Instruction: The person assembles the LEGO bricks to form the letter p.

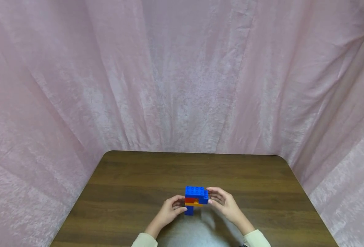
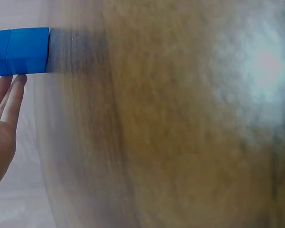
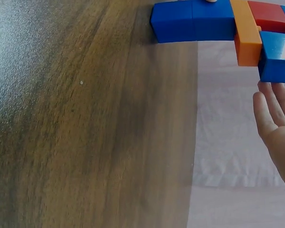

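A toy-brick structure (image 1: 195, 192) stands upright on the table between both hands. Its base is a column of blue bricks (image 3: 192, 21), topped by an orange brick (image 3: 248, 42), a red brick (image 3: 268, 16) and a wide studded blue brick. A smaller blue brick (image 3: 276, 50) juts out on the right side. My left hand (image 1: 168, 211) holds the structure's left side, thumb at the blue column and fingers partly hidden behind. On the opposite side, my right hand (image 1: 226, 204) pinches the jutting blue brick between thumb and fingers. Only the blue column (image 2: 26, 50) appears in the left wrist view.
The brown wooden table (image 1: 132, 178) has rounded far corners and reflects a bright glare near its front. Pink velvety curtains (image 1: 185, 85) hang behind the table and along both sides.
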A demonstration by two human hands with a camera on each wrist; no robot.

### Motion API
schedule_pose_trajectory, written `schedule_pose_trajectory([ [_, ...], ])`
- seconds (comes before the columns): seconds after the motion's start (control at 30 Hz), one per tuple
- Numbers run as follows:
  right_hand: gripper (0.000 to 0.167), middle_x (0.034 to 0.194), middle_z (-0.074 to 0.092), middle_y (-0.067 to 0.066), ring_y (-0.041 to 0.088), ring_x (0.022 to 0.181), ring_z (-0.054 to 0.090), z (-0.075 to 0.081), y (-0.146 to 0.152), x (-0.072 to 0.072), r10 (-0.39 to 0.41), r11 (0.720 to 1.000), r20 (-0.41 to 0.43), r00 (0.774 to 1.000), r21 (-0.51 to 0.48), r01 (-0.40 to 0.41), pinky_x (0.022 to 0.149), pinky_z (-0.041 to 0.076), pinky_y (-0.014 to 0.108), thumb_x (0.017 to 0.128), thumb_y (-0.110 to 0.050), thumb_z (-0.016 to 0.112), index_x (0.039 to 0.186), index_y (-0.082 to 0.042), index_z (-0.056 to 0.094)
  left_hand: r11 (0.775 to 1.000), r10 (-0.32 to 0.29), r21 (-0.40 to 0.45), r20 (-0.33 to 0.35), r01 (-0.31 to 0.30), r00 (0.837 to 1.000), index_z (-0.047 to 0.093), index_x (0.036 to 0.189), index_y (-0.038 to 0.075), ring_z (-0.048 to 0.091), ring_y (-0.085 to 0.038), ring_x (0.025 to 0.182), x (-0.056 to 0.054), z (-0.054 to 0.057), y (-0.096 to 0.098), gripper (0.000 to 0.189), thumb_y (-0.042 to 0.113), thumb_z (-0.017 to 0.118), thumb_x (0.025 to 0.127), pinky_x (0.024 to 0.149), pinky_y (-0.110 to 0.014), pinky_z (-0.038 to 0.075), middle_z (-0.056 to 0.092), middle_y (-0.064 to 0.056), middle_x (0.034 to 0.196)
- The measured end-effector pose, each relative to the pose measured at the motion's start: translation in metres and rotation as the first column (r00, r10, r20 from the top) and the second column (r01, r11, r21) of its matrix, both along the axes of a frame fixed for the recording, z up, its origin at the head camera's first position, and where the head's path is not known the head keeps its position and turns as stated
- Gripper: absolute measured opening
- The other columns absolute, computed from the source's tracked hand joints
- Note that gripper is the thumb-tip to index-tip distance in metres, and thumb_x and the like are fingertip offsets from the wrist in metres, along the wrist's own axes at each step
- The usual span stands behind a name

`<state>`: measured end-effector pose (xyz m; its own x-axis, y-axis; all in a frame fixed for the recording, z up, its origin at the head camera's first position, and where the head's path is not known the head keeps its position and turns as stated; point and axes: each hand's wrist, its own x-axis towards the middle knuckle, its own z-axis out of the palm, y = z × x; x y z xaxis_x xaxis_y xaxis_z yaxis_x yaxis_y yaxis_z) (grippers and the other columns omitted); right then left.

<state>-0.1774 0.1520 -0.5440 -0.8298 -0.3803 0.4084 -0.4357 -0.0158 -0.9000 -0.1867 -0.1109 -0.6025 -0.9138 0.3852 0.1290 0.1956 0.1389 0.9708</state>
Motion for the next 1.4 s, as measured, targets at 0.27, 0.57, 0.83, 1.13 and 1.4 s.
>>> schedule_pose_trajectory([
  [0.27, 0.034, 0.112, 0.060, 0.032, 0.016, 0.101, 0.063, -0.002, -0.002, -0.004, -0.058, 0.998, 0.029, 0.998, -0.020, 0.058, 0.087, 0.053, 0.022, 0.089, 0.005, 0.062, 0.122, 0.013, 0.054, 0.999, 0.031, -0.044, -0.031, -0.032, 0.999, 0.060, 0.117, -0.004, 0.064, -0.026, 0.099, -0.002, 0.004, 0.001, 0.033, 0.011, 0.068, 0.089, 0.087, -0.031, 0.055, 0.064, -0.021, 0.114],
  [0.57, 0.034, 0.113, 0.062, 0.031, 0.016, 0.098, 0.065, -0.001, -0.003, -0.012, -0.160, 0.987, 0.086, 0.983, -0.006, 0.161, 0.083, 0.054, 0.021, 0.091, 0.000, 0.062, 0.123, 0.011, 0.056, 0.998, 0.056, -0.011, 0.060, -0.055, 0.997, 0.061, 0.118, -0.005, 0.064, -0.030, 0.101, -0.001, 0.012, 0.006, 0.034, 0.013, 0.068, 0.090, 0.085, -0.030, 0.056, 0.064, -0.020, 0.115],
  [0.83, 0.038, 0.114, 0.059, 0.033, 0.021, 0.097, 0.066, 0.002, -0.001, -0.023, -0.146, 0.989, 0.177, 0.973, -0.005, 0.150, 0.080, 0.057, 0.027, 0.093, -0.002, 0.061, 0.127, 0.012, 0.052, 0.993, 0.116, -0.038, 0.112, -0.113, 0.987, 0.063, 0.120, 0.000, 0.064, -0.025, 0.097, -0.002, 0.016, 0.007, 0.039, 0.021, 0.070, 0.089, 0.082, -0.028, 0.056, 0.066, -0.015, 0.113],
  [1.13, 0.041, 0.113, 0.060, 0.032, 0.023, 0.094, 0.067, 0.002, -0.001, -0.030, -0.169, 0.986, 0.233, 0.958, 0.035, 0.165, 0.078, 0.058, 0.029, 0.091, -0.003, 0.064, 0.127, 0.011, 0.052, 0.993, 0.112, 0.024, 0.137, -0.117, 0.984, 0.059, 0.123, -0.008, 0.066, -0.028, 0.096, -0.001, 0.018, 0.012, 0.040, 0.015, 0.066, 0.092, 0.079, -0.029, 0.057, 0.065, -0.018, 0.107],
  [1.4, 0.044, 0.118, 0.058, 0.031, 0.034, 0.101, 0.064, -0.006, 0.001, -0.035, -0.160, 0.987, 0.316, 0.935, 0.082, 0.141, 0.082, 0.057, 0.038, 0.093, -0.008, 0.064, 0.131, 0.009, 0.050, 0.989, 0.144, 0.011, 0.192, -0.149, 0.971, 0.057, 0.124, -0.009, 0.067, -0.023, 0.089, 0.000, 0.016, 0.016, 0.042, 0.014, 0.067, 0.091, 0.075, -0.031, 0.059, 0.066, -0.015, 0.102],
])
